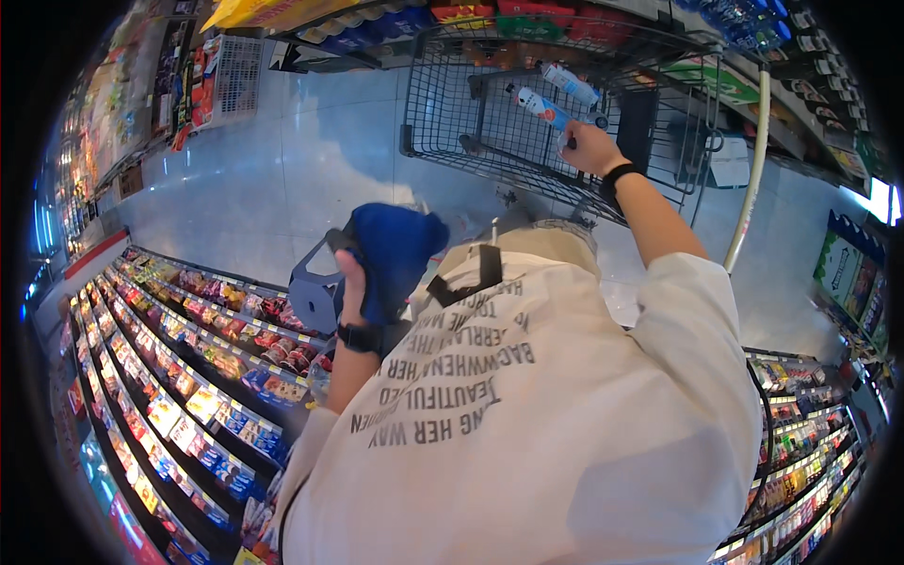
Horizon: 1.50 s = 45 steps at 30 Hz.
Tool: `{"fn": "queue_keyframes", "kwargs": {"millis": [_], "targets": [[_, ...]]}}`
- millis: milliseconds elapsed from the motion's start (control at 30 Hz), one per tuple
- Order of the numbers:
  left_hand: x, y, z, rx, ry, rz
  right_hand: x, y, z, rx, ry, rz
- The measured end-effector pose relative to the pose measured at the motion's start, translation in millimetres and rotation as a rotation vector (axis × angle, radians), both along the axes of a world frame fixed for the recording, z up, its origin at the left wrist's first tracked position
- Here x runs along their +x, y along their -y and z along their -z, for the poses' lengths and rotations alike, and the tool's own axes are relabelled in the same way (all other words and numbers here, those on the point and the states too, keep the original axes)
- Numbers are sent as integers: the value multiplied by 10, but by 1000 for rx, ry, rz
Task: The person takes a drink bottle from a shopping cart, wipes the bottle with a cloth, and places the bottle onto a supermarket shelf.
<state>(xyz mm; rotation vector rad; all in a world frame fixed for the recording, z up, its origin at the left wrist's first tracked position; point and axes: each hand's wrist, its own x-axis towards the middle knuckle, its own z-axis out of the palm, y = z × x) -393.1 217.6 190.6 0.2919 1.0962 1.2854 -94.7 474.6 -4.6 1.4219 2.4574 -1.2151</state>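
Observation:
My left hand (pixel 350 282) is closed on a bunched blue cloth item (pixel 395 247) in front of my shirt. Its thumb shows, while the other fingers are hidden; I cannot tell what kind of cloth item it is. My right hand (pixel 591 151) is closed over the dark wire shopping cart (pixel 443 141). A small dark end shows by its fingers, but what they grip is unclear. Right beside those fingers lies a white, blue and orange can (pixel 540 107) in the cart. A second blue and white can (pixel 571 83) lies just beyond it.
Shelves of packaged goods (pixel 217 405) line the left, and more shelves (pixel 800 433) stand at lower right. A white wire basket (pixel 238 75) is at the upper left. Coloured packs (pixel 546 21) line the far side of the cart. A pale bar (pixel 753 169) crosses its right end.

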Motion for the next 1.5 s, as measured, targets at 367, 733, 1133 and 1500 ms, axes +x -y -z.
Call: {"fn": "queue_keyframes", "kwargs": {"millis": [367, 733, 1133, 1500], "targets": [[425, -1090, 258, 5, 279, 375, 316, 435, -2791, 717, -327, -53], [2136, -1600, -104, -209, 636, 964, 1415, 1539, -3600, 1135, -591, 374], [4908, -1210, -178, -328, 923, 1244, 3605, 2494, -3558, 1190, -557, 654], [7251, -816, 193, -259, 779, 1749, 4820, 3264, -3223, 1210, -370, 1248]]}}
